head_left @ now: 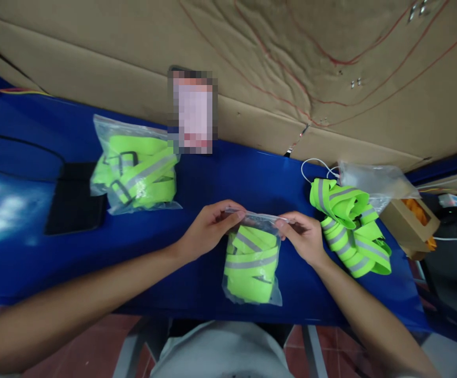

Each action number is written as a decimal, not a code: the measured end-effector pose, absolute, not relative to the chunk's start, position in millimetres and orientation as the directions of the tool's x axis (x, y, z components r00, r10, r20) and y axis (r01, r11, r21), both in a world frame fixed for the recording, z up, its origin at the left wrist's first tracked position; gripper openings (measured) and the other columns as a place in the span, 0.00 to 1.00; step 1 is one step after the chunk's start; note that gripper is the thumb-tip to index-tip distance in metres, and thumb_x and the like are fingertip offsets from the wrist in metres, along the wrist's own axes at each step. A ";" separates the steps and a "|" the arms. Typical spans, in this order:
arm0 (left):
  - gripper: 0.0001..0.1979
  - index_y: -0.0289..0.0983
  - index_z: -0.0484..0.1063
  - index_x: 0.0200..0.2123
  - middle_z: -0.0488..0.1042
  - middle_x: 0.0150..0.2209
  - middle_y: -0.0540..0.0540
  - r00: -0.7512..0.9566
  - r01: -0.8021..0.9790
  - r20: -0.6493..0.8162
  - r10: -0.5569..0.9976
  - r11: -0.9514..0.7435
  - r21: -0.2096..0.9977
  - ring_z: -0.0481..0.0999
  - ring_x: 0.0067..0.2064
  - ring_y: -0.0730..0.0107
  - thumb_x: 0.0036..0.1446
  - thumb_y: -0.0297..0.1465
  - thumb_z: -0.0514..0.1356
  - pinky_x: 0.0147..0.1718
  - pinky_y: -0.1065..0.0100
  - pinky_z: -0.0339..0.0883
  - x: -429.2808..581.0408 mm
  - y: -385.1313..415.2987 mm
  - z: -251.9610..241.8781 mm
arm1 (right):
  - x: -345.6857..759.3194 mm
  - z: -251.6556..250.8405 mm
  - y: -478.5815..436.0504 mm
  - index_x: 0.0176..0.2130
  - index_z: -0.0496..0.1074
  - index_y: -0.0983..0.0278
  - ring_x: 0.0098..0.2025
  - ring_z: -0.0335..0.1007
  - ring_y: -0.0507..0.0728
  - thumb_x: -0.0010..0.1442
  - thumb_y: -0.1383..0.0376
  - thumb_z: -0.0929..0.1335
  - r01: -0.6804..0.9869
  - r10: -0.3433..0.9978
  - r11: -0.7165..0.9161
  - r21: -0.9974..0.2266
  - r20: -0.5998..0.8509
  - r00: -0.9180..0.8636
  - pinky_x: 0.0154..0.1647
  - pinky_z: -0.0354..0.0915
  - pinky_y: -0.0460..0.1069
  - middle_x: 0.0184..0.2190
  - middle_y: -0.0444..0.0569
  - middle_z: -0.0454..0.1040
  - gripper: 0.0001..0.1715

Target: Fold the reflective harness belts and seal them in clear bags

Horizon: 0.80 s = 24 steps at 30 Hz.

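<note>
two hands pinch the top of a clear bag (pixel 257 216) of lime-yellow straps (pixel 250 275), just below the middle of the frame.
the left hand (pixel 213 231) grips one end of the bag's top edge and the right hand (pixel 301 236) grips the other, over the blue counter (pixel 213 181) (grey stripes show through the plastic). a second bag (pixel 128 127) of straps lies left of centre, next to a flat black slab (pixel 74 207); loose straps (pixel 346 226) are heaped at the right, near a cardboard box (pixel 404 226).

No readable text, label, brand or number anywhere.
</note>
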<state>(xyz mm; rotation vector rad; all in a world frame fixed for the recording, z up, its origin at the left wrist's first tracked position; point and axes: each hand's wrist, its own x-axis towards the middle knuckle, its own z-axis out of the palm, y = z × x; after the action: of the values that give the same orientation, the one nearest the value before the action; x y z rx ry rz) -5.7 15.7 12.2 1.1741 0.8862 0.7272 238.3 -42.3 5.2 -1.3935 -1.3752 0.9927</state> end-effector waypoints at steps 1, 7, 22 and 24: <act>0.17 0.36 0.80 0.40 0.81 0.35 0.46 0.479 -0.032 -0.198 0.855 0.242 0.970 0.77 0.35 0.69 0.61 0.45 0.67 0.34 0.71 0.68 -5.8 16.0 11.6 | 238.7 5.4 -42.8 0.34 0.79 0.61 0.22 0.70 0.51 0.63 0.55 0.74 0.267 0.996 0.046 -0.963 0.064 0.057 0.25 0.67 0.46 0.23 0.43 0.77 0.12; 0.16 0.35 0.79 0.40 0.81 0.35 0.47 0.501 -0.015 -0.138 0.854 0.169 0.986 0.76 0.35 0.72 0.62 0.43 0.66 0.34 0.73 0.67 -5.9 16.3 11.2 | 238.8 10.1 -41.8 0.35 0.78 0.62 0.25 0.73 0.51 0.65 0.58 0.73 0.300 0.994 0.099 -0.949 0.106 0.007 0.28 0.69 0.45 0.25 0.44 0.79 0.11; 0.20 0.37 0.74 0.37 0.81 0.36 0.48 0.494 -0.173 -0.316 0.810 0.448 0.877 0.81 0.38 0.67 0.56 0.47 0.71 0.35 0.70 0.78 -3.3 13.6 11.7 | 240.2 2.5 -42.6 0.32 0.72 0.62 0.24 0.59 0.49 0.64 0.57 0.73 0.260 0.997 0.075 -0.963 0.070 -0.029 0.25 0.56 0.45 0.24 0.41 0.68 0.13; 0.21 0.37 0.73 0.36 0.81 0.35 0.48 0.488 -0.155 -0.310 0.816 0.431 0.889 0.81 0.38 0.68 0.56 0.48 0.70 0.33 0.71 0.78 -2.8 13.1 14.0 | 240.5 2.4 -42.3 0.33 0.72 0.62 0.24 0.58 0.49 0.64 0.57 0.73 0.254 0.997 0.075 -0.964 0.069 -0.035 0.25 0.55 0.45 0.24 0.41 0.68 0.13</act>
<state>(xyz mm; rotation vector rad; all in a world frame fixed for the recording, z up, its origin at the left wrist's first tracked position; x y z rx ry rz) -2.8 13.1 14.0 0.9272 0.8502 0.7055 240.5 -42.3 2.4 -1.3275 -1.4493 1.0403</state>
